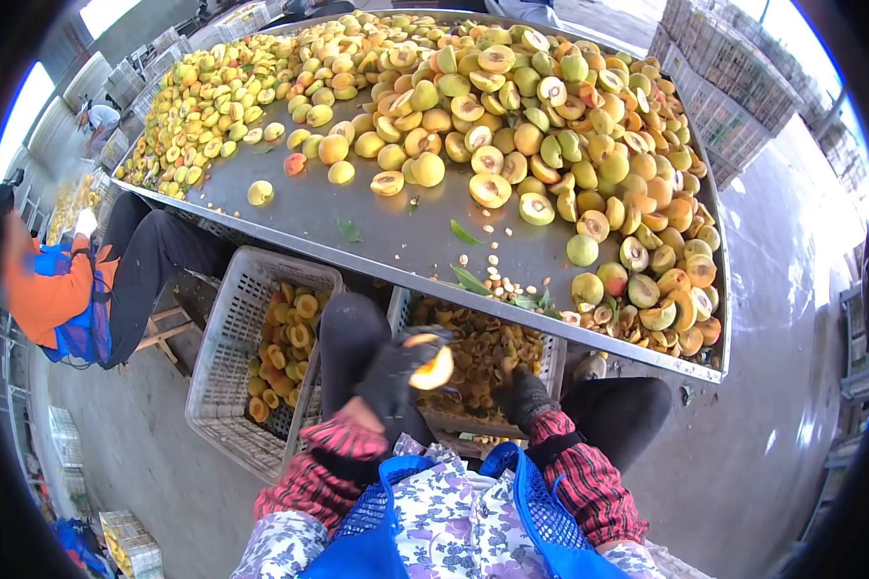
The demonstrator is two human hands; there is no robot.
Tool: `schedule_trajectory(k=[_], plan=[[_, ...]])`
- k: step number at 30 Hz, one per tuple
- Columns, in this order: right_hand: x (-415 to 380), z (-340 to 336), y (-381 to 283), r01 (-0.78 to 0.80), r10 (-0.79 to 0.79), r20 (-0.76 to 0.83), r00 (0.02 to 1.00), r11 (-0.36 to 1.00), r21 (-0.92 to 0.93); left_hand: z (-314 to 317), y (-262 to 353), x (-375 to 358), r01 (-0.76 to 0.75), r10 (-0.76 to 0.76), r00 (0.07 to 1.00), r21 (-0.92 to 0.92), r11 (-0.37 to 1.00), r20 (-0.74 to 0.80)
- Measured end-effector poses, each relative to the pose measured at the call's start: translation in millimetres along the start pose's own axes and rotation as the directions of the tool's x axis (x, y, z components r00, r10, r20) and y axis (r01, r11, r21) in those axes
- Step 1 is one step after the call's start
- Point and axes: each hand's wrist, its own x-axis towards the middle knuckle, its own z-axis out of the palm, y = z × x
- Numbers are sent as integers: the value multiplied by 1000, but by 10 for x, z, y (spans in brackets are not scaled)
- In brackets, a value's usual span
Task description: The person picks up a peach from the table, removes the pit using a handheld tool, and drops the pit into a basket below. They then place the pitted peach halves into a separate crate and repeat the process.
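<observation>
My left hand (398,374), in a dark glove and blurred by motion, is closed around a halved peach (433,370) with its orange flesh showing. It is above my lap, beside the near crate. My right hand (522,398), also dark-gloved, has its fingers curled over the right part of that crate; what they hold, if anything, I cannot make out. Brownish fruit pieces (478,345) fill the white plastic crate (553,362) between my knees. Peach halves (284,333) lie in another white crate (224,347) to the left.
A metal table (357,227) ahead carries a big heap of whole and cut peaches (550,116), with leaves and pale kernels near its raised front edge. A co-worker in an orange top (53,299) sits at left. Stacked crates (719,82) stand at back right.
</observation>
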Motion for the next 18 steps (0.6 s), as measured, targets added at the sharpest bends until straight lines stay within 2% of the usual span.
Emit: schedule_trajectory(k=[1, 2, 3, 4, 5, 6, 7, 9, 11, 13, 15, 17, 18], plan=[[14, 17, 51, 30, -24, 61, 998, 994, -103, -93, 357, -57, 64, -70, 994, -76, 995, -89], [51, 62, 93, -8, 14, 173, 985, 999, -40, -253, 555, -138, -81, 105, 972, 120, 990, -211], [77, 120, 134, 2, 3, 200, 980, 1000, -23, -574, 658, -162, -89, 170, 955, 312, 946, -242], [98, 181, 167, 11, -9, 229, 973, 1000, -7, -672, 941, -193, -59, 220, 917, 430, 901, -334], [132, 208, 156, 20, -23, 256, 966, 1000, 11, -963, 938, -200, 31, 212, 875, 488, 872, -435], [2, 58, -47, -58, 34, 332, 943, 996, 63, -1178, 1010, -220, 220, 174, 848, 630, 745, -501], [7, 51, -73, -34, 11, 314, 949, 997, 68, -1191, 1187, -210, 419, 241, 819, 830, 367, -520], [28, 51, -101, 13, -32, 274, 961, 997, 73, -1278, 1249, 83, 384, 312, 817, 861, 333, -485], [8, -26, -196, -39, 1, 323, 947, 993, 112, -1215, 1288, 497, 170, 270, 864, 753, 636, -424], [55, 25, -139, -144, 83, 357, 930, 979, 147, -1370, 1050, 1114, 96, 239, 884, 656, 749, -402], [105, 80, -62, -138, 72, 355, 932, 977, 164, -1226, 990, 1687, 141, 149, 918, 652, 745, -368], [123, 57, -58, -177, 111, 353, 929, 971, 162, -1179, 782, 2221, 142, 334, 892, 891, 431, -304], [102, -12, -118, -200, 128, 371, 920, 966, 163, -1098, 721, 2363, 154, 300, 909, 902, 404, -290]])
